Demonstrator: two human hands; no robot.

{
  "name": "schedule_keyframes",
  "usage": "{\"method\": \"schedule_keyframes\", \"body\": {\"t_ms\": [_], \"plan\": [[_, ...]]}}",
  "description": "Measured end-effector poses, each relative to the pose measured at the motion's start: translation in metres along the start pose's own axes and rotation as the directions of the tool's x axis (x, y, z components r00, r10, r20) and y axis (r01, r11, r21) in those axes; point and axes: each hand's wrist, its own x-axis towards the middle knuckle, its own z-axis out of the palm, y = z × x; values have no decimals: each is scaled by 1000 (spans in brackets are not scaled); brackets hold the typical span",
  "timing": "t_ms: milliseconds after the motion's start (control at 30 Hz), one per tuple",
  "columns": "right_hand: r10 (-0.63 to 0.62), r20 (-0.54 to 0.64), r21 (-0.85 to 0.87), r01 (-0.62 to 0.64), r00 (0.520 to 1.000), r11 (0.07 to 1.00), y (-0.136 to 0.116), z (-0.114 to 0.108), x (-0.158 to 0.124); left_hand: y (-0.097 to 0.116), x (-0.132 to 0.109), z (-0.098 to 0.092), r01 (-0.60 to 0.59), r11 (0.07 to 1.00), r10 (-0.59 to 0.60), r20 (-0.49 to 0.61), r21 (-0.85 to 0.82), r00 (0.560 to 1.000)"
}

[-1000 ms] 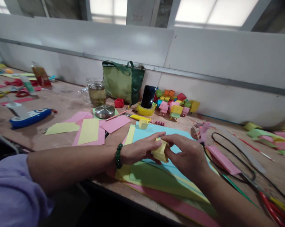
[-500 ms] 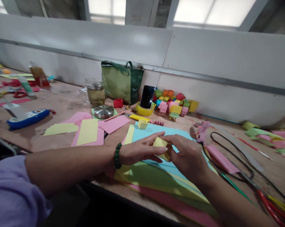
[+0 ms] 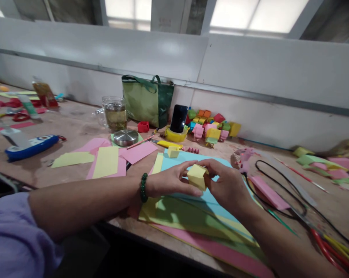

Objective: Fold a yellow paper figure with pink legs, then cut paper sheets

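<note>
A small yellow paper box (image 3: 196, 177), folded with sharp edges, is held up over the stack of coloured paper. My left hand (image 3: 171, 179), wearing a green bead bracelet (image 3: 144, 188), has its thumb along the lower side of the box and fingers behind it. From the right, my right hand (image 3: 228, 183) pinches the same box; some of its fingertips are hidden behind the paper. Beneath both hands lie blue sheets (image 3: 186, 156) and green sheets (image 3: 174, 216). Just beyond them, a second small yellow paper box (image 3: 173, 151) sits on the blue paper.
A glue gun (image 3: 245, 158) with a black cable and red-handled scissors (image 3: 324, 247) lie at right. Ahead are a yellow cutter (image 3: 168, 144), a phone (image 3: 179, 117) on a tape roll, folded paper pieces (image 3: 209, 127), a glass mug (image 3: 115, 114) and a green bag (image 3: 145, 98).
The yellow box has been turned between my hands, so more of its faces show. My left thumb has slid from the front of the box to its lower side.
</note>
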Motion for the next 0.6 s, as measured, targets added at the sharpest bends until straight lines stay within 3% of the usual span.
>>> {"method": "schedule_keyframes", "body": {"t_ms": [167, 433, 600], "plan": [[80, 102, 7, -81, 992, 997, 3, 2, 1, -1, 1, -4, 31, 999, -32, 21, 42, 999], [67, 86, -142, -54, 994, 988, 0, 3, 0, -4, 2, -8, 80, 996, -78, -35, 38, 996], [33, 117, 199, -56, 993, 978, 3, -1, 3, 0, 6, -15, -12, 999, 10, -77, -33, 997]]}}
